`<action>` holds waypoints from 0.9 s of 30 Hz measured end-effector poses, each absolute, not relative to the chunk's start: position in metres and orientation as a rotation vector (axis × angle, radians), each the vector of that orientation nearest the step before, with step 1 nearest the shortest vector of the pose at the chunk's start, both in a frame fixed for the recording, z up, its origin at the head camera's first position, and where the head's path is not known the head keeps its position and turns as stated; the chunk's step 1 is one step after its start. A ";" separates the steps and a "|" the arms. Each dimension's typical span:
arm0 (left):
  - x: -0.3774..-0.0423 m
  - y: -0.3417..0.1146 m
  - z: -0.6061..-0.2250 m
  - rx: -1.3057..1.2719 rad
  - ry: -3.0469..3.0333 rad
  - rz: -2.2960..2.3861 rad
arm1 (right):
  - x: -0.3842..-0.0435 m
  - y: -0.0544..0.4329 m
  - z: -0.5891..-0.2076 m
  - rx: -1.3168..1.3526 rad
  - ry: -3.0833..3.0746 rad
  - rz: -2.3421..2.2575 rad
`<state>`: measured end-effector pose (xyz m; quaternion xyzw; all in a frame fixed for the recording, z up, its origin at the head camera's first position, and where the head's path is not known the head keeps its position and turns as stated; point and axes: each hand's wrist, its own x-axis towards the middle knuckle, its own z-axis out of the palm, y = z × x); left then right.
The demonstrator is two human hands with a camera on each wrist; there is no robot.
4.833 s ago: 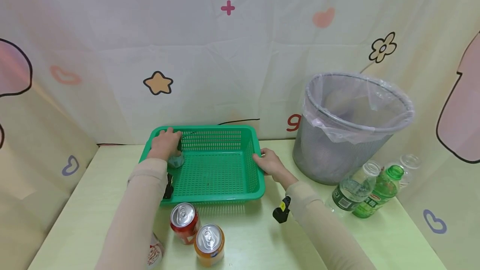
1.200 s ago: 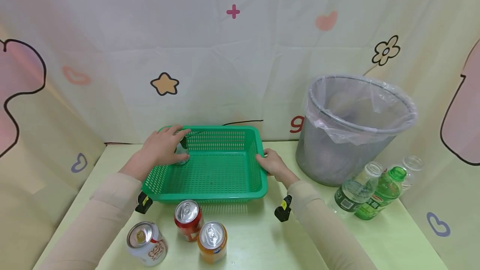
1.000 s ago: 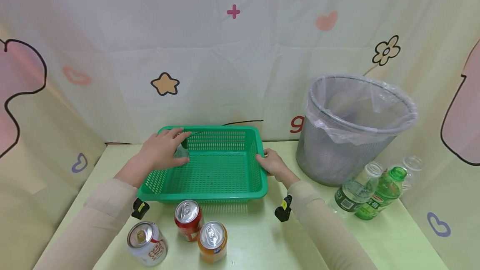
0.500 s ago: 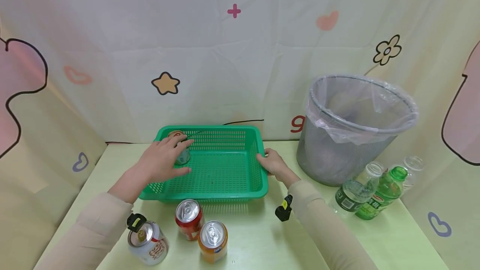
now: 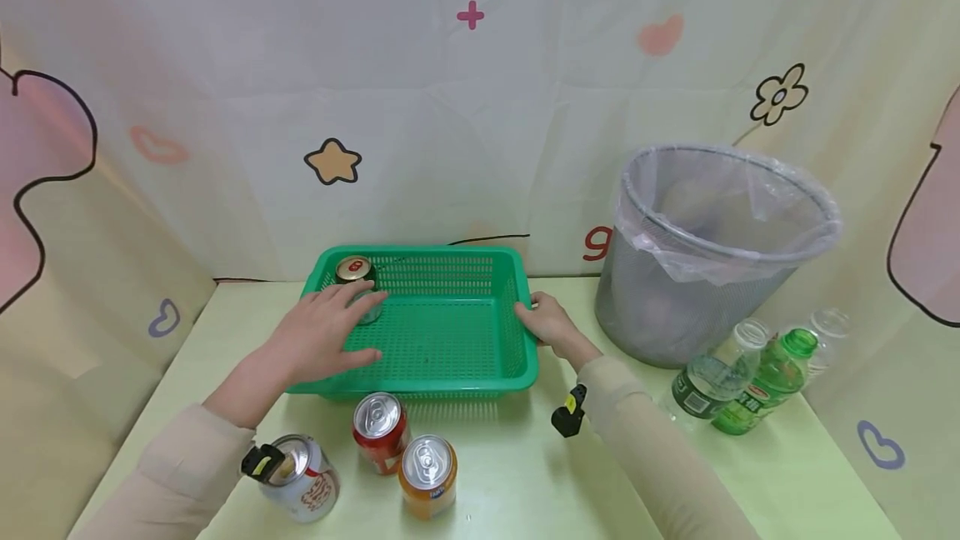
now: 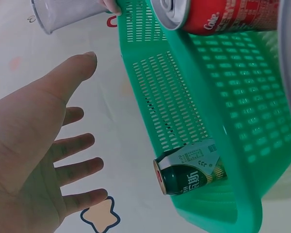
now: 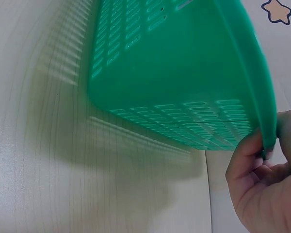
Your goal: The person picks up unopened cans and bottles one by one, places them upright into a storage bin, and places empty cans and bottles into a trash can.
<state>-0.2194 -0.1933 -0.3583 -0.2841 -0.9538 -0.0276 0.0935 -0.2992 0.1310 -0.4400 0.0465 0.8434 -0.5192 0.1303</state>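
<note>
A green plastic basket [image 5: 450,390] sits on the table against the curtain. In its back left corner stands a dark green can [image 5: 355,268] with a gold top; the left wrist view shows the can's [image 6: 191,167] white and green label. My left hand [image 5: 318,333] hovers over the basket's left side, fingers spread and holding nothing. The left wrist view has that hand [image 6: 43,145] apart from the can. My right hand [image 5: 551,321] grips the basket's right rim, with thumb and fingers curled round it in the right wrist view [image 7: 266,170].
In front of the basket stand a red Coke can [image 5: 381,432], an orange Fanta can [image 5: 428,477] and a white can [image 5: 311,490], partly behind the left wrist camera. On the right are a lined mesh bin [image 5: 667,307], a clear bottle [image 5: 712,377] and a green bottle [image 5: 776,382].
My left hand has let go of the green can in the basket's corner and drawn back toward me, fingers spreading. My right hand keeps its grip on the rim.
</note>
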 end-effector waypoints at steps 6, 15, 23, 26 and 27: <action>-0.210 -0.196 -0.359 -0.840 -2.813 -0.101 | -0.300 0.131 -0.440 0.129 2.440 -1.520; -0.192 -0.202 -0.365 -0.832 -2.782 -0.123 | -0.301 0.131 -0.440 0.114 2.440 -1.522; -0.179 -0.204 -0.376 -0.842 -2.759 -0.111 | -0.301 0.131 -0.438 0.113 2.434 -1.527; -0.171 -0.205 -0.380 -0.838 -2.766 -0.124 | -0.301 0.131 -0.439 0.126 2.430 -1.529; -0.169 -0.205 -0.382 -0.834 -2.770 -0.130 | -0.300 0.131 -0.439 0.128 2.430 -1.528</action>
